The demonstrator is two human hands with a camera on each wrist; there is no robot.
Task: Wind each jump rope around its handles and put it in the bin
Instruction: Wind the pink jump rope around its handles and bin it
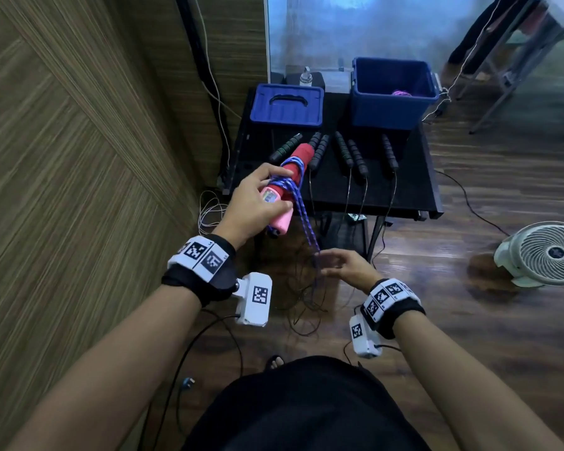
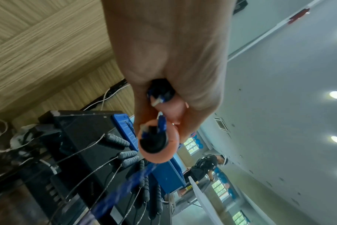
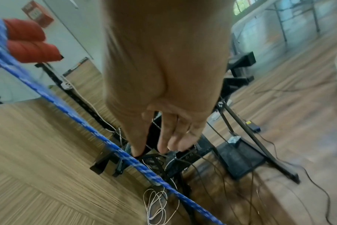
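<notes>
Left hand (image 1: 254, 203) has its fingers curled round the pair of pink-and-red foam-grip jump rope handles (image 1: 284, 183), with the braided blue rope (image 1: 302, 209) partly wound on and trailing down to the right hand (image 1: 347, 266), fingers loosely extended, rope at the fingertips. Further right, the open blue plastic bin (image 1: 393, 92) sits on the black table (image 1: 414, 190), black ribbed-handle ropes (image 1: 349, 154) in front.

The left hand (image 1: 254, 203) hides the middle of the pink handles (image 1: 282, 187). The blue rope (image 3: 98, 132) blurs, cut off at the right wrist view's bottom edge.

wood-grain wall (image 1: 62, 157), plank floor (image 1: 502, 336), black table (image 1: 404, 190).
</notes>
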